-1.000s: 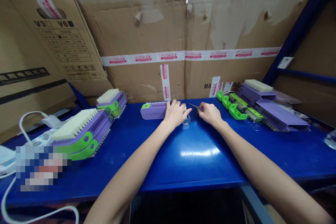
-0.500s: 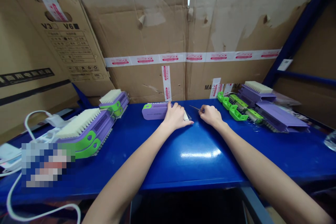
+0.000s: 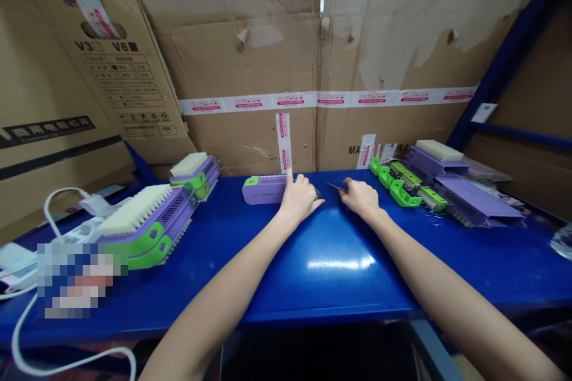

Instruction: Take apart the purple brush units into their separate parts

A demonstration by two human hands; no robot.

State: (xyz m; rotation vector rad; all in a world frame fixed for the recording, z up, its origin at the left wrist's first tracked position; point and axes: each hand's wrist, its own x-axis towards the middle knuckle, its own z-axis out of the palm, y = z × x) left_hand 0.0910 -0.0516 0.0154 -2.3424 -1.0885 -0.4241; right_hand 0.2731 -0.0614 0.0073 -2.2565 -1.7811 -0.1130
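My left hand [image 3: 297, 199] lies over the right end of a purple brush [image 3: 263, 191] with a green end cap. Its index finger is lifted, its thumb points right, and the other fingers bend over the casing. Bristles show along the brush's back edge; its right end is mostly covered by the hand. Just to the right, my right hand [image 3: 361, 197] is closed around a thin, pointed metal tool [image 3: 331, 184] resembling tweezers. The tip points left toward the brush, with a gap between them.
Purple-and-green brushes [image 3: 138, 214] with white bristles stand at left, beside white cables [image 3: 56, 208] and a power strip. Purple casings [image 3: 478, 196], green end parts [image 3: 404, 195] and rollers lie at right. Cardboard [image 3: 250, 59] walls the back of the blue table [image 3: 339, 292].
My left index finger has risen from the brush, and the pale piece seen by the left thumb is now mostly hidden. My right hand has barely shifted and still grips the tool.
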